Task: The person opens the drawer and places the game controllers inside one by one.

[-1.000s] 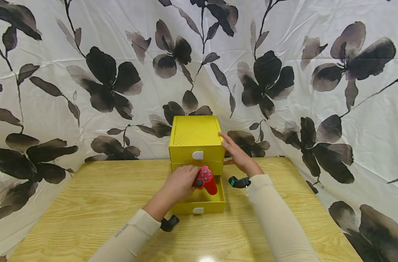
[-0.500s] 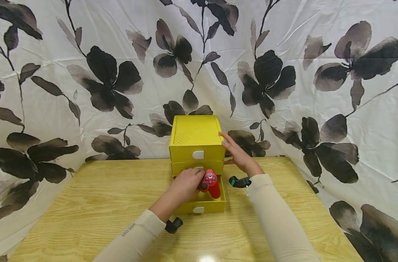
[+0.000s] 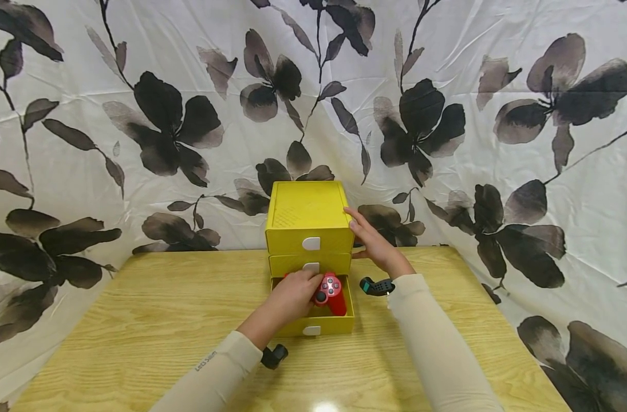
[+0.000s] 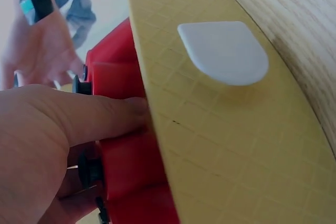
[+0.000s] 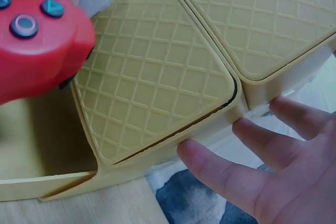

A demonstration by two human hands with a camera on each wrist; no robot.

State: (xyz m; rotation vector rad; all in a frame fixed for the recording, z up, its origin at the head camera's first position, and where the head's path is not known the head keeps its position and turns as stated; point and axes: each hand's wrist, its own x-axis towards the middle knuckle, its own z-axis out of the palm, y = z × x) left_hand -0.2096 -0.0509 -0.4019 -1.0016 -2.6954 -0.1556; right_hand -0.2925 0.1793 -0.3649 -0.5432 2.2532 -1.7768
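A red game controller [image 3: 331, 293] is partly inside the pulled-out bottom drawer [image 3: 339, 325] of a yellow drawer unit [image 3: 308, 206]. My left hand [image 3: 294, 294] grips the controller by its middle. In the left wrist view the thumb lies across the controller [image 4: 131, 163], close behind the drawer front [image 4: 220, 129] with its white tab. The right hand [image 3: 377, 243] rests spread fingers against the unit's right side. Those fingertips [image 5: 191, 153] touch the side edge in the right wrist view, holding nothing. The controller's far grip is mostly hidden by the left hand.
The unit stands on a wood-grain table [image 3: 189, 309], near its back edge. Behind it hangs a white cloth [image 3: 344, 114] printed with dark flowers. The upper and middle drawers are closed, each with a white tab [image 3: 311, 244]. Black devices [image 3: 377, 286] are strapped at the wrists.
The left hand has moved slightly right and lowered the red controller into the bottom drawer. The right hand has stayed against the unit's side.
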